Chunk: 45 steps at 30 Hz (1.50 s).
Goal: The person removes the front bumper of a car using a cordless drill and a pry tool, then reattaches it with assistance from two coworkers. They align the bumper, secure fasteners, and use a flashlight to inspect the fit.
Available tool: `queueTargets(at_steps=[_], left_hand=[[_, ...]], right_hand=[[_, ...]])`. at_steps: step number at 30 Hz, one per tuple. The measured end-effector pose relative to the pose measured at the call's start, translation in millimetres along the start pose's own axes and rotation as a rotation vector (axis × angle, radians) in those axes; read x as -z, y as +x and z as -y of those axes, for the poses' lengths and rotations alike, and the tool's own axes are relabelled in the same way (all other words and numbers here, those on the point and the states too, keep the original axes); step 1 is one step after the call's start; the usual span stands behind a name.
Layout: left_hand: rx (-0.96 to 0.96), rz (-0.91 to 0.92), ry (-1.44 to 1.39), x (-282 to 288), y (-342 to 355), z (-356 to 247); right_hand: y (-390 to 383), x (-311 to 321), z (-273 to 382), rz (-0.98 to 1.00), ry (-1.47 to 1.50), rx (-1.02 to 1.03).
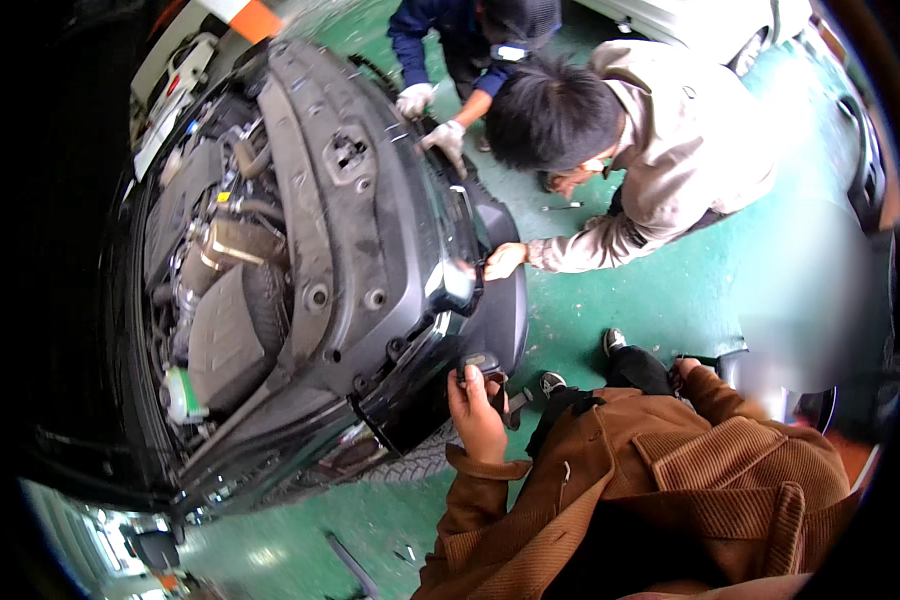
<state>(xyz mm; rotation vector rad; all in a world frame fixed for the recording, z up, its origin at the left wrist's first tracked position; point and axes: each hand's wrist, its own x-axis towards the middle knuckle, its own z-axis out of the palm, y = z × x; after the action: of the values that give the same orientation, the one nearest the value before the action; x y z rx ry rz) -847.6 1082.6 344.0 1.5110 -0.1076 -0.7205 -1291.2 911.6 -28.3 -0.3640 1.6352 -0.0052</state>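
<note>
My left hand (476, 415) is closed round a small dark part with a rounded grey face (481, 361). It is beside the front corner of a black car (395, 330), whose hood is raised. Dark pieces hang just below the fingers; I cannot tell whether they belong to the held part. My right hand (686, 370) is out to the right at the end of a brown corduroy sleeve. Its fingers look curled by a thin dark thing, too small to make out. The front bumper (500, 290) curves out from the car in front of me.
A person in a light jacket (660, 160) bends down with one hand at the car's front. Beyond, another person in dark blue works with white gloves (448, 140). The engine bay (230, 270) is exposed. A strip (350, 562) and small tools lie on the green floor.
</note>
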Motion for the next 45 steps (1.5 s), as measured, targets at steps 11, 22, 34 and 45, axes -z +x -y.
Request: queueTargets(at_steps=[11, 22, 34, 45], left_hand=[[-0.077, 0.119, 0.337, -21, 2, -23], [-0.186, 0.35, 1.349, -105, 75, -108], [-0.585, 0.558, 1.899, -184, 241, -120], [-0.58, 0.586, 1.775, -187, 279, -82]], right_hand=[[23, -32, 9, -0.059, -0.292, 0.04], [83, -67, -8, 0.28, -1.039, 0.281], [83, -164, -167, -0.003, -0.362, 0.13], [106, -264, -184, 0.244, -0.026, -0.05]])
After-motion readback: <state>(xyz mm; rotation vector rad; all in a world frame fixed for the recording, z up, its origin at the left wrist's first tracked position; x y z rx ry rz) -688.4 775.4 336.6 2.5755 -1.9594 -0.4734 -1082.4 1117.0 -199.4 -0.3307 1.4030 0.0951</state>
